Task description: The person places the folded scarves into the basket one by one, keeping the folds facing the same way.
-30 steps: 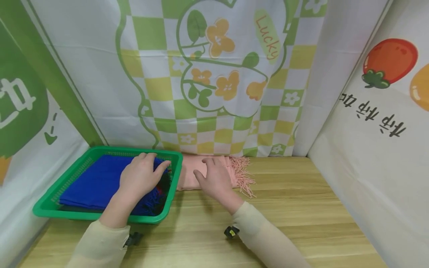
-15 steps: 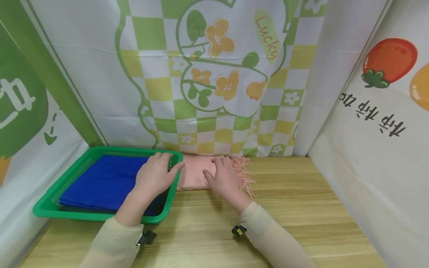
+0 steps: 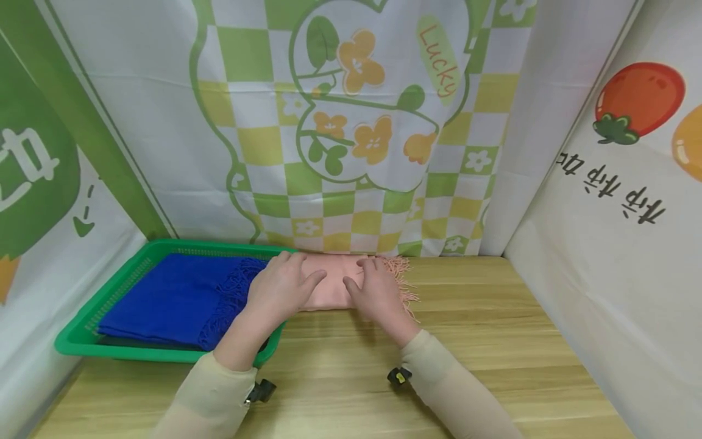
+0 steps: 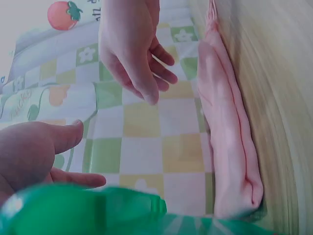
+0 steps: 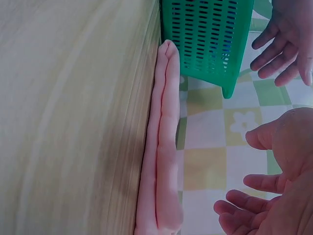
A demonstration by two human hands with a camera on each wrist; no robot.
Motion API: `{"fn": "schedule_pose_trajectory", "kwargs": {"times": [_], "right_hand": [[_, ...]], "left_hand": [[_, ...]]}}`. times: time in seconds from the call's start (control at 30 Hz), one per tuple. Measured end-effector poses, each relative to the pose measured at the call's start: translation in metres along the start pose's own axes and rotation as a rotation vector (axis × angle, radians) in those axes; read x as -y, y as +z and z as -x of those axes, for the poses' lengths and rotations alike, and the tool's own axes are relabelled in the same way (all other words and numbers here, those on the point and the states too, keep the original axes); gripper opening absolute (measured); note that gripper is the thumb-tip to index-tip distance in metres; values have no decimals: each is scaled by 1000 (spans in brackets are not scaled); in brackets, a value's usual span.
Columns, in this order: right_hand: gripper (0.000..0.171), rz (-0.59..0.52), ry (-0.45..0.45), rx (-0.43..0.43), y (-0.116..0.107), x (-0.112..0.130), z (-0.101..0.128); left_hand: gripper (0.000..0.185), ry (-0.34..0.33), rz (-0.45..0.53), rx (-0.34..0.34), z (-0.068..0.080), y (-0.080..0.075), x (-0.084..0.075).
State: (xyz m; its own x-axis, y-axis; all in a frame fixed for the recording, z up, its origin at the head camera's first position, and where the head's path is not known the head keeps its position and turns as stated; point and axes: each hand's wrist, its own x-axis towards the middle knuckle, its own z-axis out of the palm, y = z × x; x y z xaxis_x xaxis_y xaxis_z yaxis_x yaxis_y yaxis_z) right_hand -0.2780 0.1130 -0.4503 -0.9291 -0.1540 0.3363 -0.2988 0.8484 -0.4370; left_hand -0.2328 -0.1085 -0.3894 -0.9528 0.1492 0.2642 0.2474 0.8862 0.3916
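Beside the green basket, on its right, a folded pink scarf lies flat on the wooden surface, against the checked backdrop. Both hands are above the scarf with fingers spread and relaxed, holding nothing: the left hand over the end nearest the basket, the right hand over the fringed end. Inside the basket lies a folded blue scarf.

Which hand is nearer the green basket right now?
Left. The left hand hovers above the pink scarf right beside the basket rim; the right hand hovers over the scarf's far end by its fringe, farther from the basket.
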Motion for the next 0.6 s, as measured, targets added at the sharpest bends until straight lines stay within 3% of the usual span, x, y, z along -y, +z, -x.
{"fn": "schedule_pose_trajectory", "kwargs": {"times": [0.2, 0.6], "right_hand": [[51, -7, -5, -24, 0, -9, -1], [56, -15, 51, -21, -1, -24, -5]], "left_hand": [[71, 27, 14, -31, -1, 9, -12], [74, 47, 1, 38, -3, 22, -36]]}}
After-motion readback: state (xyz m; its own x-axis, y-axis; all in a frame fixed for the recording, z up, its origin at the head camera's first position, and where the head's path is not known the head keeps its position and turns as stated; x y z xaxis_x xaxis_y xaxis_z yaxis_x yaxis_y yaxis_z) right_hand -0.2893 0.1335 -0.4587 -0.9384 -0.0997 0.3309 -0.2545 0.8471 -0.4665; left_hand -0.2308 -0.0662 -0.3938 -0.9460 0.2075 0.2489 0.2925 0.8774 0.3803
